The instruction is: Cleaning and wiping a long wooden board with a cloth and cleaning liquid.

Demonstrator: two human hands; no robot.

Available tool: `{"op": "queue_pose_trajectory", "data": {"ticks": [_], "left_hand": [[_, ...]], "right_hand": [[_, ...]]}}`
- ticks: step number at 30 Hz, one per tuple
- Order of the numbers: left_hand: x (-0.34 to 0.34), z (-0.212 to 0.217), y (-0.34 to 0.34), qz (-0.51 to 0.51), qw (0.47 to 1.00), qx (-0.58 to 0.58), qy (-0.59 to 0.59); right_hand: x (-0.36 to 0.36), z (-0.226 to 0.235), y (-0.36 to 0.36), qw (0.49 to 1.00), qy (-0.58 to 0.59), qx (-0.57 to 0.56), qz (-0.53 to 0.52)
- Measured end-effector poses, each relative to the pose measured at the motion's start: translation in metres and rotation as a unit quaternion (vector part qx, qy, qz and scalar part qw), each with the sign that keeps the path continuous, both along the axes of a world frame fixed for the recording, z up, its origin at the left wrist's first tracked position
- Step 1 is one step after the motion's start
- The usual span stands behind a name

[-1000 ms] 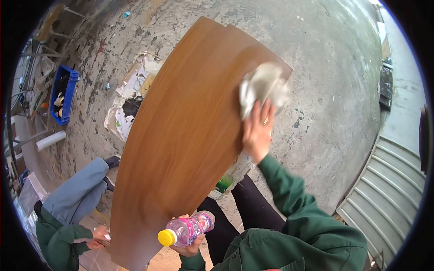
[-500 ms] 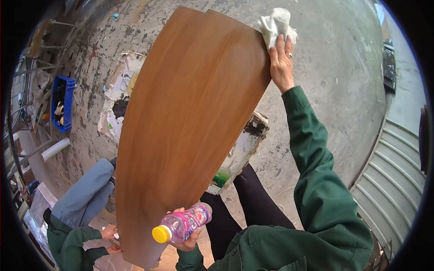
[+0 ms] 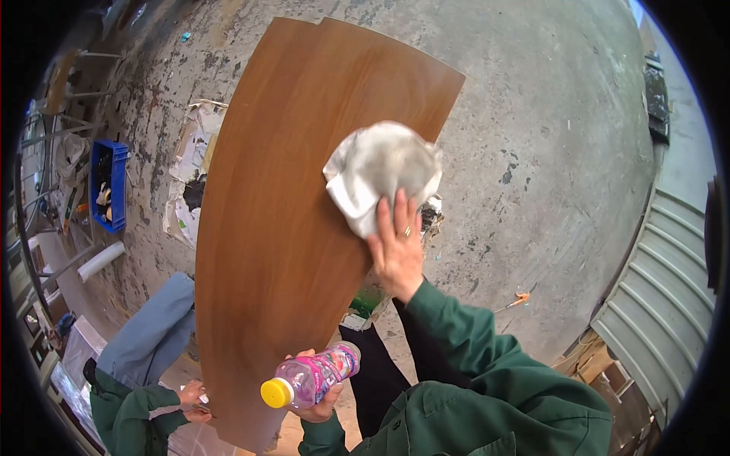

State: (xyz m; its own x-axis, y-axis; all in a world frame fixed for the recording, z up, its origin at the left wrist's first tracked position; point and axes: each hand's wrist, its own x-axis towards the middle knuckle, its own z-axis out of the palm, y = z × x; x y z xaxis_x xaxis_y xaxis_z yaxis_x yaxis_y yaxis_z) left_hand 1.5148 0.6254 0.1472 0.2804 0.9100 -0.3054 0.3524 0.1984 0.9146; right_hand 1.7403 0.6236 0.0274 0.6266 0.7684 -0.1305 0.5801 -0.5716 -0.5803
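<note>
A long curved brown wooden panel (image 3: 281,228) stretches away in front of me. My left hand (image 3: 322,407) is wrapped round a clear plastic bottle (image 3: 313,374) with a yellow cap and a pink label. The bottle lies tilted over the panel's near right edge, cap pointing left. With my right hand (image 3: 397,254) I hold a white cloth (image 3: 380,163), smudged grey, spread over the panel's right side. My fingers stretch onto the cloth's near edge; how far they grip underneath is hidden.
At the lower left a co-worker in a green sleeve (image 3: 129,414) has both hands by the panel's near left edge. Worn, paint-flecked supports (image 3: 186,190) show beneath the panel. A blue crate (image 3: 108,186) sits at left, and an orange-handled tool (image 3: 521,298) lies on the floor at right.
My right hand has drawn the cloth from the panel's far right corner back toward me and leftward, and the cloth has spread out. My left hand still holds the bottle, nearly unmoved.
</note>
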Motion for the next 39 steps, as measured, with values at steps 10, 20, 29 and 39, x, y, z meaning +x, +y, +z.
{"op": "queue_pose_trajectory", "data": {"ticks": [10, 20, 29, 39], "left_hand": [[0.018, 0.006, -0.005, 0.009, 0.999, -0.042, -0.011], [0.029, -0.027, 0.042, -0.048, 0.99, 0.124, -0.052], [0.07, -0.056, 0.098, 0.011, 0.969, 0.249, 0.004], [0.081, -0.08, 0.108, -0.006, 0.96, 0.246, -0.137]], "right_hand": [[0.202, -0.049, 0.06, 0.952, -0.195, 0.212, -0.103], [0.201, -0.019, -0.006, 0.722, 0.365, 0.409, -0.421], [0.048, 0.005, -0.011, 0.782, 0.435, 0.271, -0.354], [0.008, -0.007, 0.013, 0.757, 0.37, 0.355, -0.405]]}}
